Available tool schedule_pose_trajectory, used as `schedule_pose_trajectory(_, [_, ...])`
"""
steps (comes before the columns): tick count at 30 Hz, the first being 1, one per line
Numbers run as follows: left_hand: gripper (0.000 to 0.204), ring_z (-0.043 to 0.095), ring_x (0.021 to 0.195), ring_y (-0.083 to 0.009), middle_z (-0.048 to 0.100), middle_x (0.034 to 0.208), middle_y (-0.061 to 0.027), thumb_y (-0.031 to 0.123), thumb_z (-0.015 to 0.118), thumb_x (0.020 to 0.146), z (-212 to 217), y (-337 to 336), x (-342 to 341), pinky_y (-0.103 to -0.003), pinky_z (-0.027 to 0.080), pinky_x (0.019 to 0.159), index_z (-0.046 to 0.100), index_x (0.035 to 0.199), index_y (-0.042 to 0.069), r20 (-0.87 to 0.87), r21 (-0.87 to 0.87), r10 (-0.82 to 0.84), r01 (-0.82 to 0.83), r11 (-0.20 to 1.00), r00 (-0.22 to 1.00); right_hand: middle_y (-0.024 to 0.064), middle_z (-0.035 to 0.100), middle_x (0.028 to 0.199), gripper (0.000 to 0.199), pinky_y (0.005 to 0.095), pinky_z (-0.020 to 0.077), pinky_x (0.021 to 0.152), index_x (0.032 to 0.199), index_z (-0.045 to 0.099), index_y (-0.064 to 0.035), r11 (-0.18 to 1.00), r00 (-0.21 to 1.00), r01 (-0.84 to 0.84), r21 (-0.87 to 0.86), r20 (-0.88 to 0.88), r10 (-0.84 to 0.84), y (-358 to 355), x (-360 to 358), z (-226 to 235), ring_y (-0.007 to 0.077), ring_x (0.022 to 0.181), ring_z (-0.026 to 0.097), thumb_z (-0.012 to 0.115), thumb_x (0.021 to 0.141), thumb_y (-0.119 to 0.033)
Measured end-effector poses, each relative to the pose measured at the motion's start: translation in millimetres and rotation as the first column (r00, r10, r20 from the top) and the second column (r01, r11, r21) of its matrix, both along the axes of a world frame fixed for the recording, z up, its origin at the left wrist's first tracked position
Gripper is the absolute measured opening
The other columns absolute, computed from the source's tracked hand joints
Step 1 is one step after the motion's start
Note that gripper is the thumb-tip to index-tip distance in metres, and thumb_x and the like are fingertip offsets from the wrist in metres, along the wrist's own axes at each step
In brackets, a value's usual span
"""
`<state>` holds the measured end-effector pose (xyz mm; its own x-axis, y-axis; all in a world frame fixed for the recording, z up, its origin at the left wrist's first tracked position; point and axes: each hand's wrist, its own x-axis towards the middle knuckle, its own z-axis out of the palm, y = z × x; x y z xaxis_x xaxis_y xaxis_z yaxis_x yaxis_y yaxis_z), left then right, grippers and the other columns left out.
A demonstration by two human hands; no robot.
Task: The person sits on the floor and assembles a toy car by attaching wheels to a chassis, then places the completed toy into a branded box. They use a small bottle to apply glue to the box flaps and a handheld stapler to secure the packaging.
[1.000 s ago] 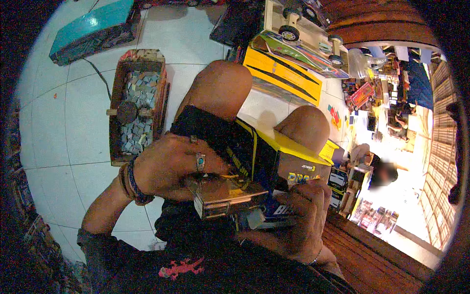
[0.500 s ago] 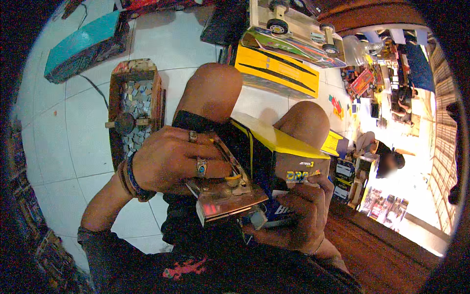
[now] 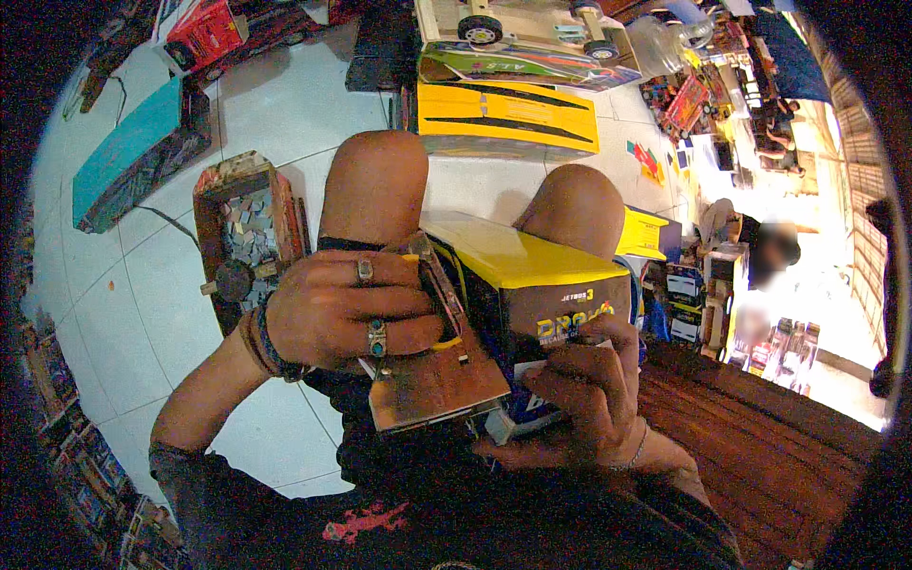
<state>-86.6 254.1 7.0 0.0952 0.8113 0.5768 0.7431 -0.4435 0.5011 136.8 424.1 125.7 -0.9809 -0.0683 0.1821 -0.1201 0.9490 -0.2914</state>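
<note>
My left hand (image 3: 351,309), with two rings on it, is closed around the narrow handle of a flat, copper-coloured metal tool (image 3: 442,385); its exact kind is unclear. The tool's plate is beside the lower corner of a yellow-topped, dark box-like toy vehicle body (image 3: 532,261) with a printed front panel. This body rests between my knees. My right hand (image 3: 589,399) is closed against the printed panel, with a small white piece (image 3: 530,372) showing at its fingers. A greyish block (image 3: 501,416) sits by the right thumb, near the plate's edge.
Left on the white tiles stands a worn wooden box (image 3: 294,204) of small flat chips, with a round-headed mallet (image 3: 233,280) across it. Beyond are a turquoise body (image 3: 133,157), a yellow body (image 3: 508,114) and a wheeled wooden truck (image 3: 532,57). A person (image 3: 760,242) sits at right.
My view has shifted, moving the far objects in the picture. The metal tool's plate has tilted and now shows more of its flat face. Both hands keep their holds.
</note>
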Motion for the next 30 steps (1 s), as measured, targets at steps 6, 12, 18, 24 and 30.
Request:
schedule_pose_trajectory(6, [0.026,0.065,0.096,-0.0231,0.064,0.098,0.0004,0.018,0.062,0.074,-2,12,-1,-0.034,0.057,0.082,0.066,0.099,0.020,-0.104,0.099,0.036,-0.026,0.995,0.994,0.0100,0.062,0.098,0.061,0.0557,0.0441,0.086,0.103,0.067,-0.0051,0.998,0.999,-0.048,-0.049,0.006,0.048,8,2,-3,0.0254,0.092,0.060,0.082,0.063,-0.048])
schedule_pose_trajectory(12, [0.023,0.066,0.093,-0.0222,0.064,0.096,0.0004,0.020,0.064,0.072,-2,21,-8,-0.033,0.057,0.079,0.067,0.095,0.019,-0.151,0.154,0.011,0.012,0.988,0.988,0.0086,0.061,0.096,0.064,0.0530,0.0449,0.086,0.103,0.068,-0.0037,0.998,0.999,-0.035,-0.046,-0.027,0.034,6,-2,-2,0.0225,0.091,0.061,0.083,0.062,-0.050])
schedule_pose_trajectory(18, [0.021,0.066,0.083,-0.0228,0.064,0.088,-0.0018,0.020,0.067,0.066,3,26,-8,-0.032,0.058,0.070,0.067,0.086,0.018,-0.075,0.182,-0.001,0.014,0.983,0.997,0.0058,0.061,0.094,0.062,0.0519,0.0462,0.084,0.103,0.067,-0.0032,0.999,0.997,-0.047,-0.002,-0.054,0.047,3,-6,0,0.0198,0.088,0.062,0.083,0.065,-0.049])
schedule_pose_trajectory(24, [0.021,0.063,0.069,-0.0218,0.061,0.080,-0.0042,0.019,0.071,0.058,6,34,-7,-0.032,0.056,0.058,0.065,0.079,0.016,-0.064,0.239,-0.038,0.052,0.970,0.997,0.0022,0.061,0.093,0.060,0.0538,0.0468,0.084,0.104,0.067,-0.0052,0.995,0.995,-0.038,-0.088,-0.092,0.030,4,0,-5,0.0192,0.086,0.062,0.082,0.067,-0.049])
schedule_pose_trajectory(30, [0.022,0.061,0.063,-0.0213,0.058,0.076,-0.0069,0.018,0.073,0.055,3,44,-2,-0.033,0.053,0.053,0.063,0.074,0.011,0.161,0.148,-0.086,0.062,0.987,0.983,0.0015,0.063,0.095,0.058,0.0552,0.0462,0.087,0.105,0.066,-0.0063,0.996,0.987,-0.081,-0.025,-0.140,0.076,9,4,-9,0.0194,0.084,0.062,0.081,0.068,-0.049])
